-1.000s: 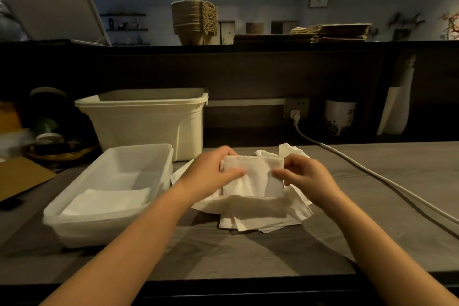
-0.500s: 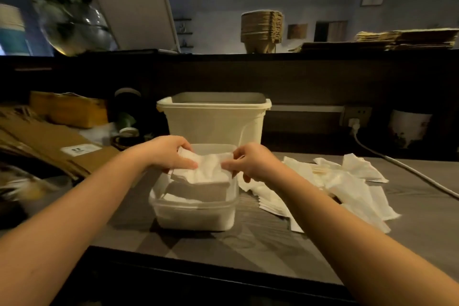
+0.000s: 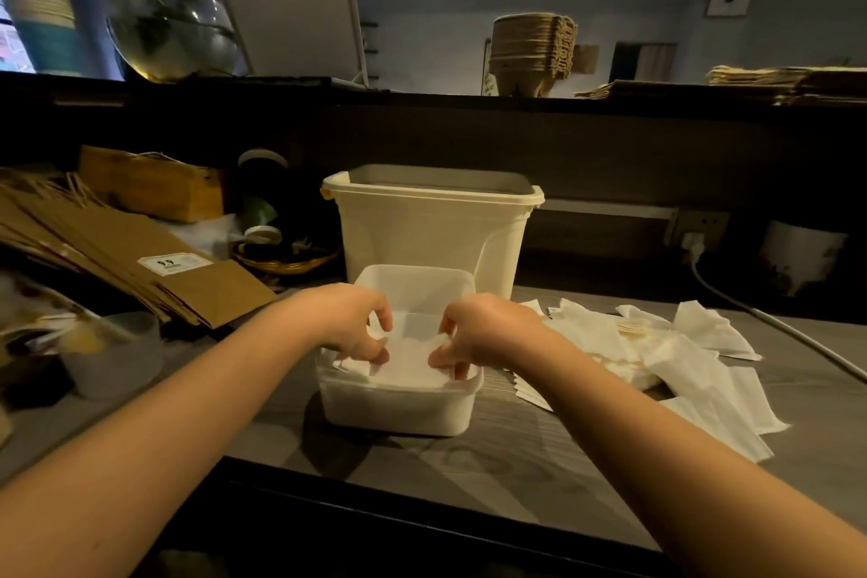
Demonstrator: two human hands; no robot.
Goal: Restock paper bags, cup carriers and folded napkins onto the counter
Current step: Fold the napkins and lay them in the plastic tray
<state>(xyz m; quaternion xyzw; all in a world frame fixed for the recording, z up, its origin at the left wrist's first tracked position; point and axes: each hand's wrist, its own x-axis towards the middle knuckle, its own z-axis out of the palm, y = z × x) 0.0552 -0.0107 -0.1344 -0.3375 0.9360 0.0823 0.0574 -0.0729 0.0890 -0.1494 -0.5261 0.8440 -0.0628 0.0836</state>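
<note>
A shallow white plastic tray [image 3: 399, 413] stands on the grey worktop in front of me. A folded white napkin [image 3: 407, 364] lies inside it on top of others. My left hand [image 3: 354, 326] pinches the napkin's left edge and my right hand [image 3: 474, 336] pinches its right edge, fingertips down inside the tray. Loose unfolded napkins [image 3: 666, 357] are scattered to the right. On the raised counter behind stand a stack of cup carriers [image 3: 530, 54] and flat paper bags [image 3: 793, 82].
A tall cream bin [image 3: 431, 235] stands right behind the tray. Brown paper bags [image 3: 122, 258] lie at the left, with a frosted cup [image 3: 112, 357] in front of them and a basket [image 3: 286, 256] beyond. A white cable [image 3: 769, 324] runs from a wall socket along the right.
Both hands carried the folded napkin left from the loose pile and lowered it into the tray. The view swung left with them.
</note>
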